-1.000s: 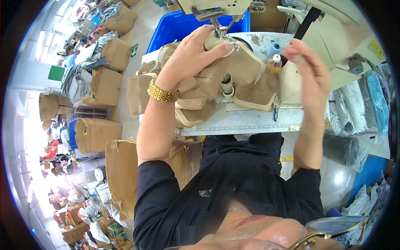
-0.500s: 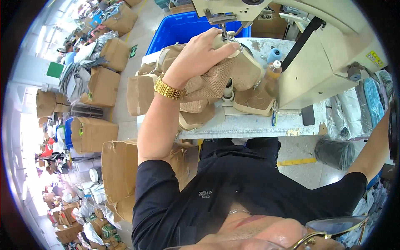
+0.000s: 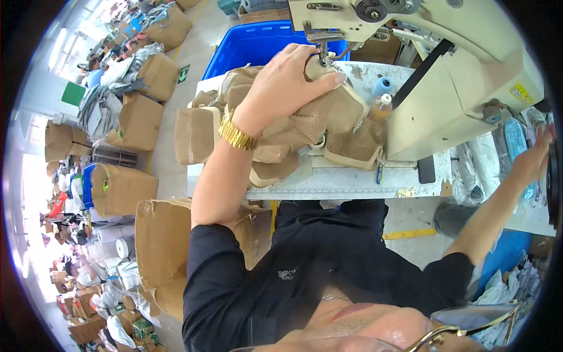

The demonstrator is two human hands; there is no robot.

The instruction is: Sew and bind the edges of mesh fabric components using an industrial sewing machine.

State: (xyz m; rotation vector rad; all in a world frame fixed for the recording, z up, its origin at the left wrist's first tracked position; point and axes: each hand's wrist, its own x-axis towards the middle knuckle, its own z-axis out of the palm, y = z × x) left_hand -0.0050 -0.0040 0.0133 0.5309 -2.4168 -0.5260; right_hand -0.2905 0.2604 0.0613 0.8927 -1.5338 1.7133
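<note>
My left hand [image 3: 286,88], with a gold watch band at its wrist, lies over a bunched beige mesh piece [image 3: 299,126]. Its thumb and fingers straddle the cloth beside the needle and presser foot [image 3: 323,54] of a cream sewing machine [image 3: 469,76]. The mesh piece has pale edging, and several of its panels spread across the white table [image 3: 340,179]. At the far right, my right hand [image 3: 532,157] is beside a dark round edge [image 3: 554,182], fingers stretched out and slightly blurred. Nothing shows in it.
A clear oil bottle [image 3: 383,105] and a blue thread cone [image 3: 381,87] stand by the machine. A dark flat phone-like slab [image 3: 426,170] lies near the table's front edge. Behind the table sits a blue bin [image 3: 246,47]; an open carton [image 3: 161,246] is at the left.
My right hand has come into view at the right rim, its forearm shifted leftward. My left hand stays on the mesh piece by the needle. The whole view has shifted slightly.
</note>
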